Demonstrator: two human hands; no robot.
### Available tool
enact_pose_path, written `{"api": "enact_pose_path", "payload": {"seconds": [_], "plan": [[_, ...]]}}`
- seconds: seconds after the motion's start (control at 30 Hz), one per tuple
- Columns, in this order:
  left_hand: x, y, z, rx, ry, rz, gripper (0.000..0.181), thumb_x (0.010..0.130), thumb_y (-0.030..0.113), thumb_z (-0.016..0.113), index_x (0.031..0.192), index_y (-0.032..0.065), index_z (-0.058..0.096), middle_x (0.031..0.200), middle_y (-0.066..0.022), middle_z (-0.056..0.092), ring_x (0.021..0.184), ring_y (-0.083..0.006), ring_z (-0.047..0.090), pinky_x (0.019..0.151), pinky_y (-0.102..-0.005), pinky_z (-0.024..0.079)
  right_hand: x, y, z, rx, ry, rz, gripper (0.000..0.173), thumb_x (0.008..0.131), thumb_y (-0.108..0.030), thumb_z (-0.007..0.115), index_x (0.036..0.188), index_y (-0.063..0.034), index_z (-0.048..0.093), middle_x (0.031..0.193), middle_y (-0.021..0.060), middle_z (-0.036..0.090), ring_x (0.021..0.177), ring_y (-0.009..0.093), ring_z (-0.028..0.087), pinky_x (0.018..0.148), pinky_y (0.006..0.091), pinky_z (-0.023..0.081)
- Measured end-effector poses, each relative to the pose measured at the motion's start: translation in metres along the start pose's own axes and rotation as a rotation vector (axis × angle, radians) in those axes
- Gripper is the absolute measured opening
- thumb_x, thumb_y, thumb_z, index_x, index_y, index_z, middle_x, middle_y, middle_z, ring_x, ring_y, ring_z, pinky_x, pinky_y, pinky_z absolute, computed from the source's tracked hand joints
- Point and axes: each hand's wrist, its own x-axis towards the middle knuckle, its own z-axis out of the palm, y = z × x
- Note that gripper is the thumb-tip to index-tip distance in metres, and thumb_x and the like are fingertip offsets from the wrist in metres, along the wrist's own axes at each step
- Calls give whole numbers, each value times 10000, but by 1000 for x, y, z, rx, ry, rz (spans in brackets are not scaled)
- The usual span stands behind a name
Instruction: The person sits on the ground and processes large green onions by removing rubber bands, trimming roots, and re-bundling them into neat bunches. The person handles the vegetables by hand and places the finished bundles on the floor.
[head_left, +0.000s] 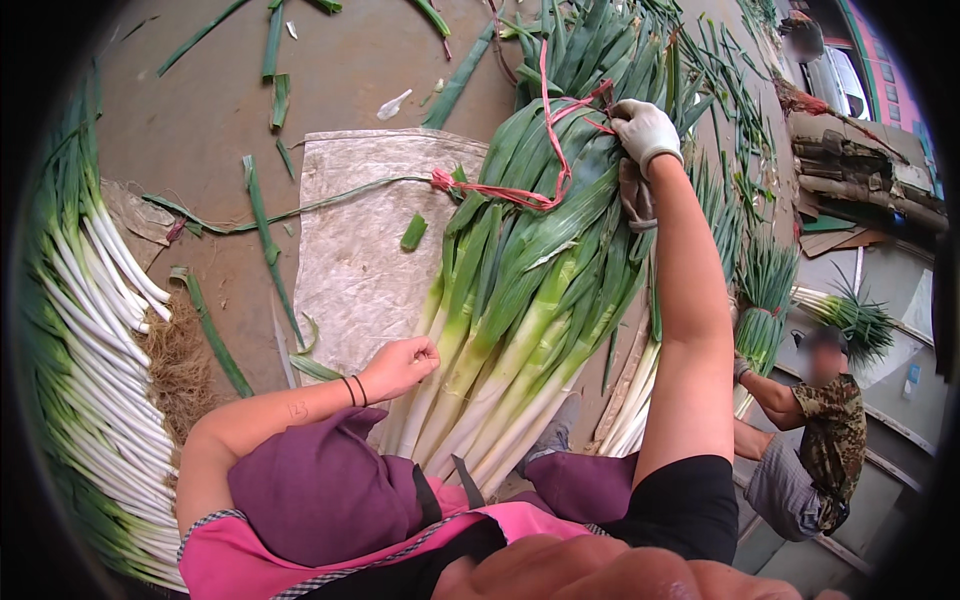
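Note:
A large bundle of long green onions (525, 300) lies before me, white stalks towards my body and green leaves away. Pink twine (555, 150) trails loosely across its leaves. At the upper right of the bundle, my right hand (646, 133), in a white work glove, has its fingers closed on the twine among the leaves. Just below it a grey-brown glove (637, 195) shows against the leaves, partly hidden by my forearm. My left hand (403, 367) is bare and curled into a loose fist beside the pale stalks. Nothing shows in it.
A pale sheet (367, 247) lies under the bundle's left side. Rows of rooted green onions (105, 345) line the far left. Cut leaf pieces (262, 232) litter the floor. At right, a crouching person (817, 442) is beside a tied bunch (761, 337).

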Motion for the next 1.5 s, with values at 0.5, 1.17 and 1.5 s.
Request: {"api": "enact_pose_path", "payload": {"seconds": [0.5,1.17,1.5], "plan": [[0,-15,3,-84,4,-41,102,833,110,545,830,10,565,669,-9,537,605,-79,502,578,-236,428,-35,24,5,255,245,-158,350,762,-310,644,1068,-144,612,961,96,623,876,285,603,761,346,470],[1,-23,-2,-192,15,-145,101,835,113,547,835,14,565,678,-4,533,604,-74,497,575,-223,416,11,26,28,1008,265,73,189,735,-115,684,888,-7,653,746,80,661,633,148,610,572,246,475],[1,-27,-1,-200,2,-140,128,822,136,552,836,10,574,676,-17,568,608,-86,529,579,-242,436,1,17,20,492,273,145,301,736,-313,663,840,-30,679,753,100,667,712,187,630,681,298,466]]}}
